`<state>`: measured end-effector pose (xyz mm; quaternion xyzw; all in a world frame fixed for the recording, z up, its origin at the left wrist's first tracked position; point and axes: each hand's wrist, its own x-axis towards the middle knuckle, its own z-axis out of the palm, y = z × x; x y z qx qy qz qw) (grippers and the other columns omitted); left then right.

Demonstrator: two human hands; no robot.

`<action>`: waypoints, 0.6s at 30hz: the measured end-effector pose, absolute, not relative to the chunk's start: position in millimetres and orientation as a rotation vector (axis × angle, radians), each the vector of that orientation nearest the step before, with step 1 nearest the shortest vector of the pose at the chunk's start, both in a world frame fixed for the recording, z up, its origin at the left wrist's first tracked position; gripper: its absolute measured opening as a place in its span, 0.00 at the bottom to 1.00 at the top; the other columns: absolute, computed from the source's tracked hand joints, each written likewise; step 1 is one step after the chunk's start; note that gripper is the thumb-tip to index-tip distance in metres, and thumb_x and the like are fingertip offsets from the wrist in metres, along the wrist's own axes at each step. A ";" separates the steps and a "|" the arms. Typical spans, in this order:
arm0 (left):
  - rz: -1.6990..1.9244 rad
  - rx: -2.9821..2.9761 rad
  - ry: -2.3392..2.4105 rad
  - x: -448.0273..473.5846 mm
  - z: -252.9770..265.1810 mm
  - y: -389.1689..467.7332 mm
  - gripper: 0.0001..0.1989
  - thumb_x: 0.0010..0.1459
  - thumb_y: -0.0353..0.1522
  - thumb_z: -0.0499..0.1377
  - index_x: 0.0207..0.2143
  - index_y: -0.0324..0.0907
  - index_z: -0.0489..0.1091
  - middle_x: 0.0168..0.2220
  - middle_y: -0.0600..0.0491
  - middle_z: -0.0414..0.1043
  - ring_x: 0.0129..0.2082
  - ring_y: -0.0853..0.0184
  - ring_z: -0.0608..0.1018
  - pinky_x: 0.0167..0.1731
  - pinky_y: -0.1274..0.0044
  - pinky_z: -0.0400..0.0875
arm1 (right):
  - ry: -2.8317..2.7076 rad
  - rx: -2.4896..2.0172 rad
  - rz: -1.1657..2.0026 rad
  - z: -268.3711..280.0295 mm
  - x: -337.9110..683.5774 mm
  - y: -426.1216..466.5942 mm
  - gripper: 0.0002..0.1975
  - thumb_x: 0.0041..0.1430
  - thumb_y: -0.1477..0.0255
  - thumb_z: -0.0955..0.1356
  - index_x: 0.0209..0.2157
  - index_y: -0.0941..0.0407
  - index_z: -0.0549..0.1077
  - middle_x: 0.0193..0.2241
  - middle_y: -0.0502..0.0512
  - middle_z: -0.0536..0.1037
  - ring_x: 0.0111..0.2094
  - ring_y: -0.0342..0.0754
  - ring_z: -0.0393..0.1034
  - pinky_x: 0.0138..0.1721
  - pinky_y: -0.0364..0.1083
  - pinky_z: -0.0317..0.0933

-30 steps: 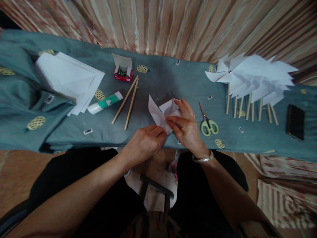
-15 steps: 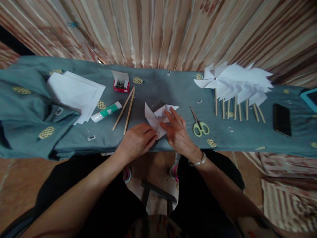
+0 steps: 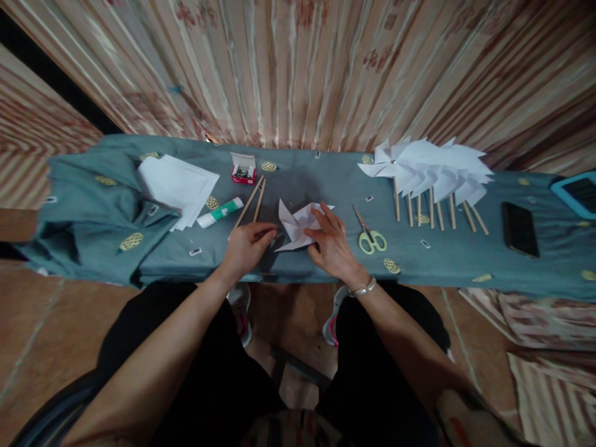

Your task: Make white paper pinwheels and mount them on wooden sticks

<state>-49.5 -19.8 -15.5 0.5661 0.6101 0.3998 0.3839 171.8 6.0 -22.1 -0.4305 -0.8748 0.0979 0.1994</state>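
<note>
In front of me on the cloth lies a white paper pinwheel (image 3: 293, 231) with its points folded up. My right hand (image 3: 329, 241) holds it at its right side, fingers pressed on the paper and thumb at its near edge. Just left of the pinwheel, apart from it, my left hand (image 3: 249, 248) is closed in a pinch. Whatever is between those fingertips is too small to make out. Beyond the left hand lie two wooden sticks (image 3: 252, 200) and a small red box (image 3: 243, 169) of metal pins with its lid up.
A glue tube (image 3: 220, 213) and white paper sheets (image 3: 179, 189) lie to the left. Green-handled scissors (image 3: 370, 238) rest right of my right hand. Several pinwheels on sticks (image 3: 428, 171) overlap farther right, before a phone (image 3: 520, 229) and a blue-edged device (image 3: 577, 194).
My left hand has come off the pinwheel and moved left, its fingers now pinched. The right hand stays on the paper. The whole view has shifted slightly.
</note>
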 end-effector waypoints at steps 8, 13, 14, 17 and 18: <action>1.178 0.439 1.120 -13.9 0.6 -31.1 0.35 0.51 0.26 0.65 0.60 0.36 0.57 0.34 0.49 0.79 0.38 0.65 0.81 0.45 0.71 0.74 | -2.343 -1.255 0.354 -22.4 172.0 7.0 0.18 0.53 0.79 0.64 0.42 0.56 0.80 0.63 0.60 0.64 0.68 0.60 0.46 0.63 0.61 0.49; 1.128 0.402 1.009 -0.6 5.4 -23.9 0.22 0.50 0.25 0.66 0.48 0.37 0.67 0.38 0.49 0.78 0.36 0.66 0.81 0.44 0.72 0.73 | -2.302 -1.251 0.359 -21.0 174.6 7.1 0.18 0.53 0.78 0.64 0.44 0.55 0.80 0.63 0.59 0.65 0.68 0.60 0.47 0.64 0.61 0.49; 1.122 0.405 0.994 1.3 5.3 -22.2 0.20 0.50 0.25 0.66 0.46 0.38 0.68 0.38 0.49 0.78 0.36 0.66 0.81 0.44 0.72 0.73 | -2.292 -1.247 0.355 -20.1 174.9 6.8 0.19 0.53 0.79 0.64 0.44 0.55 0.80 0.63 0.59 0.65 0.68 0.60 0.47 0.64 0.60 0.49; 1.106 0.375 0.976 5.4 4.1 -18.6 0.14 0.50 0.27 0.65 0.41 0.39 0.70 0.35 0.51 0.79 0.35 0.65 0.81 0.43 0.70 0.74 | -2.278 -1.227 0.328 -16.8 174.8 5.5 0.19 0.53 0.79 0.64 0.44 0.55 0.79 0.63 0.60 0.65 0.68 0.60 0.48 0.64 0.60 0.50; 1.101 0.358 0.969 6.2 3.8 -17.9 0.12 0.51 0.28 0.65 0.40 0.39 0.71 0.35 0.51 0.79 0.34 0.65 0.81 0.42 0.69 0.75 | -2.278 -1.222 0.310 -15.6 174.5 4.7 0.18 0.53 0.79 0.64 0.44 0.55 0.79 0.63 0.60 0.65 0.68 0.60 0.48 0.64 0.60 0.51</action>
